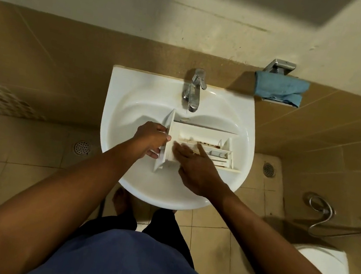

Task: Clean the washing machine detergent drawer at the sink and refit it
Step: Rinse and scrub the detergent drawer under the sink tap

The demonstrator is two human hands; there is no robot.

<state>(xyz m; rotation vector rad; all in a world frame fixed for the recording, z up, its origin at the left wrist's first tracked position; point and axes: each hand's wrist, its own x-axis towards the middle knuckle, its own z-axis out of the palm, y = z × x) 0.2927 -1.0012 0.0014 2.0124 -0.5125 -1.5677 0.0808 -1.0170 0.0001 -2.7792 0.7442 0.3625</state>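
The white detergent drawer (207, 139) lies across the white sink (138, 184), its front panel to the left and its compartments facing up. Brown grime lines the back wall of one compartment. My left hand (150, 140) grips the drawer's front panel at the left end. My right hand (196, 163) rests flat inside the drawer, fingers spread against the compartment floor, holding nothing. The chrome tap (194, 90) stands just behind the drawer; I see no water running from it.
A blue cloth (280, 90) hangs on a chrome holder on the tiled wall at the right. A metal spray hose (322, 213) and a toilet's white edge (326, 259) are at the lower right. Floor drains sit on both sides of the sink. A white basket shows at the far left.
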